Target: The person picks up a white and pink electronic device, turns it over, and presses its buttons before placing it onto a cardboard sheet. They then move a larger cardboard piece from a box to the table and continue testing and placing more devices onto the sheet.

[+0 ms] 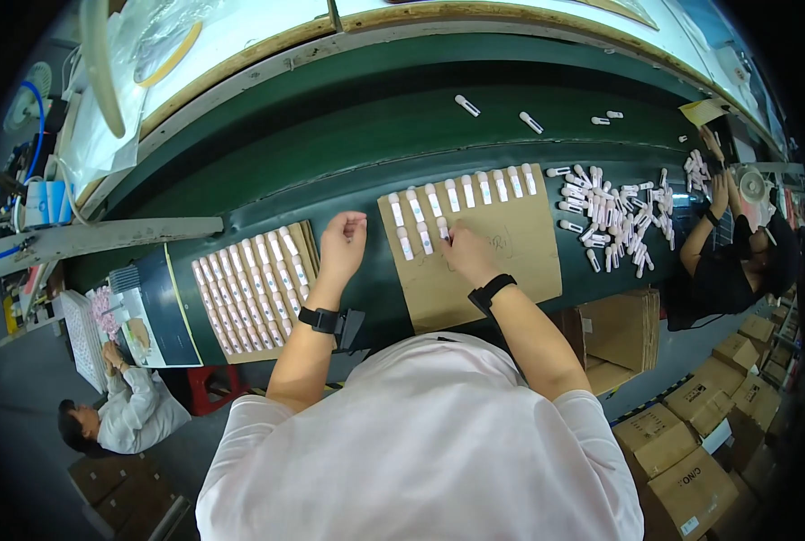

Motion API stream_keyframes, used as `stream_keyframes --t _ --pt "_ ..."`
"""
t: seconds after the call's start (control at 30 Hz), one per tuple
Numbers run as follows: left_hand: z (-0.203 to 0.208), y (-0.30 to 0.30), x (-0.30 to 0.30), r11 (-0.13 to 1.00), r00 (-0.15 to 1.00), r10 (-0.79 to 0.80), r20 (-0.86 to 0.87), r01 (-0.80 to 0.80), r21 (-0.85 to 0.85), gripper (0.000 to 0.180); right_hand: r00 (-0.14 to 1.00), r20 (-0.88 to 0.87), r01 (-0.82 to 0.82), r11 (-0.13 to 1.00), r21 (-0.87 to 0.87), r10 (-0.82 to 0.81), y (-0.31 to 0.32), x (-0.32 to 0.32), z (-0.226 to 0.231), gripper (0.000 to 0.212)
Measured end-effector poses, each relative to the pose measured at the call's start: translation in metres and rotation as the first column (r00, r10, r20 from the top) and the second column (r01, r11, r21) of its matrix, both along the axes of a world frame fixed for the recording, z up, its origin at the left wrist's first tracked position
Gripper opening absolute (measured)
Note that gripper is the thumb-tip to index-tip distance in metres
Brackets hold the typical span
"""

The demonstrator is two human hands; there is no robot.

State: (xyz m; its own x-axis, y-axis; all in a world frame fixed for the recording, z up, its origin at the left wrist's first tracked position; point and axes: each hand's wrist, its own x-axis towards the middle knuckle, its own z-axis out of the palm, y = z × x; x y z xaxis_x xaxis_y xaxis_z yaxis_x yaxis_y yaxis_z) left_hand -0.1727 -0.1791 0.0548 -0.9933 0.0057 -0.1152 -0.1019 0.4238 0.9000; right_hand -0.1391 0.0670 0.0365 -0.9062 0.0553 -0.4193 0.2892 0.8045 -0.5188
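Note:
A brown cardboard sheet (484, 298) lies in front of me. Along its far edge runs a row of small white tubes with pale pink rounded tops (468, 191), and a shorter second row begins at the left. My right hand (468, 255) is over the sheet, its fingers pinched on a small pink-topped tube (443, 227) at the end of that second row. Left of the sheet, above the green surface, hovers my left hand (343, 243) with its fingers curled in; whatever is inside them is hidden. Beyond it, another cardboard sheet (311, 245) carries several filled rows of these tubes.
A loose heap of tubes (614, 212) lies right of the sheet on the green conveyor belt (348, 149); a few lie farther back. One person (736, 243) works at the far right, another (132, 406) at the left. Cardboard boxes (691, 406) stand on the floor.

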Motion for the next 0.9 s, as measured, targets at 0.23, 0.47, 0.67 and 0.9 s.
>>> stream_keyframes --t 0.23,0.47,0.67,0.9 --pt "-0.004 0.015 -0.051 0.999 0.997 -0.041 -0.062 0.04 -0.023 0.013 0.998 -0.055 0.013 0.998 -0.058 -0.016 0.005 0.0 0.001 0.026" --pt "0.013 0.055 -0.164 0.933 0.931 -0.286 -0.225 0.218 -0.286 0.015 0.968 -0.246 -0.025 0.966 -0.256 -0.04 0.052 0.009 0.022 0.023" --pt "0.0 0.105 -0.242 0.666 0.785 -0.607 -0.128 0.414 -0.621 0.022 0.943 -0.26 0.119 0.94 -0.321 -0.208 0.09 0.051 0.051 0.022" --pt "-0.049 0.145 -0.286 0.511 0.639 -0.762 -0.108 0.49 -0.706 0.021 0.895 -0.186 0.362 0.904 -0.228 -0.406 0.119 0.119 0.071 0.014"
